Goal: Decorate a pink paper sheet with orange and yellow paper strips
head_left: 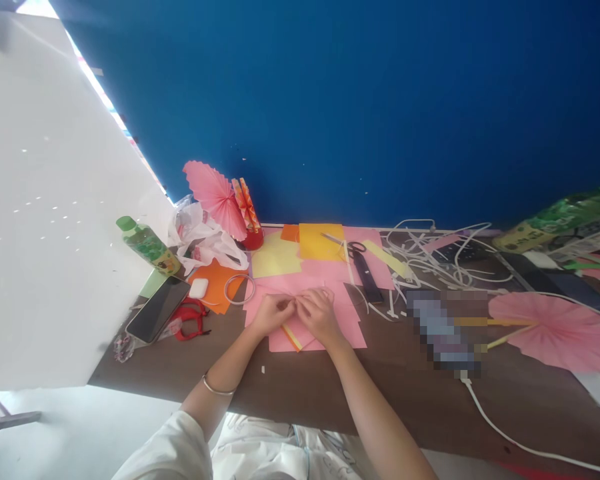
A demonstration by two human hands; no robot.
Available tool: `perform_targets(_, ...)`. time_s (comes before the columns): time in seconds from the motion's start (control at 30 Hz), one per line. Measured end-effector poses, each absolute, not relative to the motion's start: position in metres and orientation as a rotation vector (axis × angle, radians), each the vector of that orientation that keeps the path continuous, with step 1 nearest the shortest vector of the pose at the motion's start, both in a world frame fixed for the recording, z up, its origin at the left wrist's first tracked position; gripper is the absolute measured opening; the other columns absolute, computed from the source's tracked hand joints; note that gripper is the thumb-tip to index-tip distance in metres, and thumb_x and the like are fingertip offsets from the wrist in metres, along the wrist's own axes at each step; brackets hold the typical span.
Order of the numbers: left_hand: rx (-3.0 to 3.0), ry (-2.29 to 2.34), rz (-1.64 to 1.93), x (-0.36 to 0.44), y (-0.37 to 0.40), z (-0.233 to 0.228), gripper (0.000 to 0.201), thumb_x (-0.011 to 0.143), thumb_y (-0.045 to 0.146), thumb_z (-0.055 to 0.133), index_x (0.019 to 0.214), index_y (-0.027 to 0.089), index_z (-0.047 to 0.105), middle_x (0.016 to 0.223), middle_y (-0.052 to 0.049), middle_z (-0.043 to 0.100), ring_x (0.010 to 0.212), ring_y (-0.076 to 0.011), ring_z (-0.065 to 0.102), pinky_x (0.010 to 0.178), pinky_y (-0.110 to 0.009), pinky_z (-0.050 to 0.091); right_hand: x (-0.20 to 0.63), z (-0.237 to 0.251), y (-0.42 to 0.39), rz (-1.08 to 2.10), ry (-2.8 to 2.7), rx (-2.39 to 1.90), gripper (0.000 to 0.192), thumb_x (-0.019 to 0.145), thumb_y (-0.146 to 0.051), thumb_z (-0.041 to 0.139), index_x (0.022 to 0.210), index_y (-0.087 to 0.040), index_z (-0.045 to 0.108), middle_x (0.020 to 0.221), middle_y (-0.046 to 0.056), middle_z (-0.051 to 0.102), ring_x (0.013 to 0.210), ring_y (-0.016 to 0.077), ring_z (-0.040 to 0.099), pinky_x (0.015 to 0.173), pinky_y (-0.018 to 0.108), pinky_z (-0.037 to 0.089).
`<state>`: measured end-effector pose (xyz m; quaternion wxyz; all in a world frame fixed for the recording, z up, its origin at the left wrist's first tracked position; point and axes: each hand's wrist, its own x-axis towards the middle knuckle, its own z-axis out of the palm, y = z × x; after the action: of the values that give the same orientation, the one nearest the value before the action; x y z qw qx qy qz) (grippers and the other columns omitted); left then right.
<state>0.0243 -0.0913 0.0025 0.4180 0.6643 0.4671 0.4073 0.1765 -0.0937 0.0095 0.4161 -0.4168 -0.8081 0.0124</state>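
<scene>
Left hand (274, 312): I see its fingers pinched shut on the pink paper (310, 313), knuckles touching the right hand.
Right hand (319, 312): fingers curled closed on the same sheet.
Pink paper: flat on the table (405, 380), mid-front, under both hands.
Scissors (364, 270): just behind, right.
Phone (158, 309): well left.

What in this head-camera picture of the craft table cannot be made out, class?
- Head view: what the left hand and right hand pinch on the pink paper; fingers cover it.
- Pixelated patch: blurred out.
- Green bottle at right: cut by the edge.
</scene>
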Motion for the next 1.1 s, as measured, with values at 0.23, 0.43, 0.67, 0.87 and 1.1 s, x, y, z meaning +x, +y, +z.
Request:
perform_targets(0.23, 1.634, 1.161, 1.075, 0.025, -0.089, 0.002, 0.018, 0.078, 0.023, 0.053, 0.079, 0.014, 0.068, 0.077, -0.005, 0.069, 0.068, -0.0149, 0.061, 0.064, -0.024, 0.047, 0.176, 0.006, -0.092, 0.123, -1.924, -1.092, 0.011, 0.083, -0.015, 0.050, 0.078, -0.020, 0.059, 0.080, 0.002, 0.064, 0.080, 0.0162, 0.056, 0.084, 0.038, 0.034)
perform_targets(0.43, 1.540, 1.104, 1.098, 0.022, -0.090, 0.006, 0.013, 0.074, 0.021, 0.057, 0.075, 0.015, 0.069, 0.080, -0.007, 0.069, 0.075, -0.0182, 0.062, 0.069, -0.028, 0.048, 0.178, 0.005, -0.089, 0.115, -1.788, -1.131, 0.009, 0.080, -0.017, 0.053, 0.075, -0.021, 0.058, 0.079, 0.003, 0.063, 0.078, 0.0170, 0.057, 0.080, 0.037, 0.038)
perform_targets(0.67, 1.100, 0.772, 1.268, 0.011, -0.081, 0.012, 0.008, 0.063, 0.020, 0.064, 0.057, 0.016, 0.064, 0.065, -0.002, 0.057, 0.066, -0.0148, 0.054, 0.066, -0.028, 0.042, 0.184, 0.005, -0.086, 0.113, -1.653, -1.171, 0.007, 0.079, -0.017, 0.052, 0.075, -0.021, 0.057, 0.077, 0.003, 0.063, 0.079, 0.0184, 0.057, 0.078, 0.038, 0.042)
perform_targets(0.87, 0.858, 0.629, 1.291, 0.002, -0.075, 0.017, 0.020, 0.062, 0.028, 0.053, 0.046, 0.016, 0.051, 0.061, -0.003, 0.046, 0.057, -0.0131, 0.048, 0.060, -0.031, 0.040, 0.192, 0.007, -0.083, 0.153, -1.552, -1.221, 0.008, 0.078, -0.019, 0.053, 0.074, -0.020, 0.059, 0.075, 0.004, 0.063, 0.078, 0.0188, 0.058, 0.077, 0.037, 0.044)
perform_targets(1.1, 0.535, 0.620, 1.279, -0.007, -0.078, 0.021, 0.040, 0.067, 0.042, 0.050, 0.041, 0.016, 0.034, 0.067, -0.005, 0.047, 0.061, -0.0137, 0.046, 0.061, -0.032, 0.040, 0.203, 0.007, -0.077, 0.208, -1.408, -1.285, 0.010, 0.077, -0.020, 0.053, 0.072, -0.019, 0.060, 0.076, 0.005, 0.063, 0.077, 0.0193, 0.058, 0.076, 0.037, 0.046)
